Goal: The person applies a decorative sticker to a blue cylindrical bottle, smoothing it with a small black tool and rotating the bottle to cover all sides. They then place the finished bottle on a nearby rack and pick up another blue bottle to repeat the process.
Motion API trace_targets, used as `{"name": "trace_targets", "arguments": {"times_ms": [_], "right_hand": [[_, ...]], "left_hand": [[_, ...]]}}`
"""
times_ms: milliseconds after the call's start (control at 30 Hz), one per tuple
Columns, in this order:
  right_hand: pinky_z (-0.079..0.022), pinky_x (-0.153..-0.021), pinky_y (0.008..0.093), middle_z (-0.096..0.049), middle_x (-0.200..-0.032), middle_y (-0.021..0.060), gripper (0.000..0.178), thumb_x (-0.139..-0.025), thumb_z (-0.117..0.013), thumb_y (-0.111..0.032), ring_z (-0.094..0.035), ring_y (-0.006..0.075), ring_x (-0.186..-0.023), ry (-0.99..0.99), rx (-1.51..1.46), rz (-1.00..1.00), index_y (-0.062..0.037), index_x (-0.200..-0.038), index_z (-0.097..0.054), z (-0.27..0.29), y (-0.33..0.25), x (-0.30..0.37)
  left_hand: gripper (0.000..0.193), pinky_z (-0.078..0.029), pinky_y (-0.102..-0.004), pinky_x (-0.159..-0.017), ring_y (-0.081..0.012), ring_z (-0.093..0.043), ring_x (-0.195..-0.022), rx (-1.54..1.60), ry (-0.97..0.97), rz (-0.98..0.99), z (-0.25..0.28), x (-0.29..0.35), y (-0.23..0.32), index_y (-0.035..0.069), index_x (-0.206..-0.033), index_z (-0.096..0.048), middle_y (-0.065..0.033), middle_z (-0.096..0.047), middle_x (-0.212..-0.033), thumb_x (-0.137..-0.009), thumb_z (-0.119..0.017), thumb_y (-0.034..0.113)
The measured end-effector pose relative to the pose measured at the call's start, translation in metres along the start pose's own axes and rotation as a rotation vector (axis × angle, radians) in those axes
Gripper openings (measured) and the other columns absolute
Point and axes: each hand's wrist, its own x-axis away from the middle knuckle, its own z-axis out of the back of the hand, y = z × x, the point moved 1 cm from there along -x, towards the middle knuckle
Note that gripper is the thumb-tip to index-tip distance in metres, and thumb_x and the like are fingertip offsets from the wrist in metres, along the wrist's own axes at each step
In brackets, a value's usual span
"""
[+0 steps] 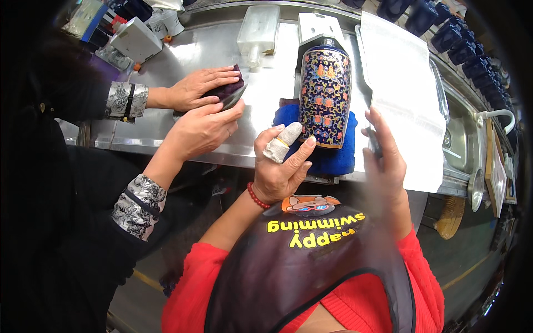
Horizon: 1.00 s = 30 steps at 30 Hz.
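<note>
One blurred right hand (pixel 390 164) holds an indistinct dark object (pixel 376 145), left fingers (pixel 298 154) apart.

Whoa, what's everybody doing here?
One person's left hand, fingers partly wrapped, is at the base of a dark-blue, flower-patterned bottle lying on a bright blue cloth. Their blurred right hand is beside it, seemingly holding something dark, too smeared to name. On the left, a co-worker's hands hold a dark purple cloth.
</note>
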Motion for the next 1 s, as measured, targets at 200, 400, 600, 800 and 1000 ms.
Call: {"name": "trace_targets", "arguments": {"times_ms": [200,400,600,800,1000], "right_hand": [[-0.051,-0.105,0.0412,-0.054,-0.145,0.0257,0.046,-0.102,-0.052,0.003,-0.058,0.0344,-0.129,-0.048,-0.283,-0.095,0.0015,-0.147,-0.048,0.006,-0.004,-0.021],[-0.04,-0.114,0.0447,-0.047,-0.151,0.0219,0.04,-0.085,-0.07,0.0,-0.045,0.0385,-0.139,-0.255,0.364,0.159,-0.0117,-0.124,-0.072,-0.004,-0.014,-0.009],[-0.042,-0.112,0.0481,-0.047,-0.152,0.0188,0.044,-0.086,-0.07,-0.002,-0.046,0.0422,-0.137,-0.349,0.499,0.16,-0.0185,-0.127,-0.071,-0.018,-0.019,0.009],[-0.045,-0.107,0.048,-0.047,-0.151,0.0189,0.055,-0.081,-0.064,0.0,-0.05,0.0381,-0.132,-0.336,0.494,0.159,-0.0192,-0.132,-0.067,-0.017,-0.019,0.005],[-0.045,-0.107,0.0484,-0.048,-0.15,0.0194,0.055,-0.081,-0.064,0.001,-0.05,0.0383,-0.132,-0.348,0.478,0.174,-0.0191,-0.132,-0.067,-0.015,-0.019,0.001]], "left_hand": [[0.036,-0.037,-0.0485,-0.11,-0.0395,-0.05,-0.124,0.052,0.014,0.018,0.0,-0.005,-0.001,0.009,-0.127,-0.072,-0.0215,-0.065,-0.131,-0.094,-0.069,0.023],[0.037,-0.037,-0.0473,-0.11,-0.0389,-0.05,-0.124,0.049,0.024,-0.006,-0.004,0.005,-0.008,0.01,-0.128,-0.071,-0.0207,-0.065,-0.132,-0.093,-0.069,0.023],[0.037,-0.037,-0.0465,-0.11,-0.038,-0.049,-0.125,0.07,0.037,-0.015,-0.012,0.011,-0.01,0.011,-0.127,-0.073,-0.0202,-0.065,-0.132,-0.091,-0.071,0.02],[0.04,-0.042,-0.0463,-0.106,-0.0345,-0.048,-0.122,0.111,0.049,0.033,-0.01,0.006,-0.007,0.014,-0.126,-0.074,-0.0151,-0.066,-0.126,-0.087,-0.074,0.017],[0.04,-0.045,-0.0463,-0.103,-0.0353,-0.049,-0.121,0.084,0.051,-0.019,-0.011,0.003,-0.009,0.013,-0.126,-0.074,-0.0165,-0.064,-0.126,-0.086,-0.074,0.017]]}}
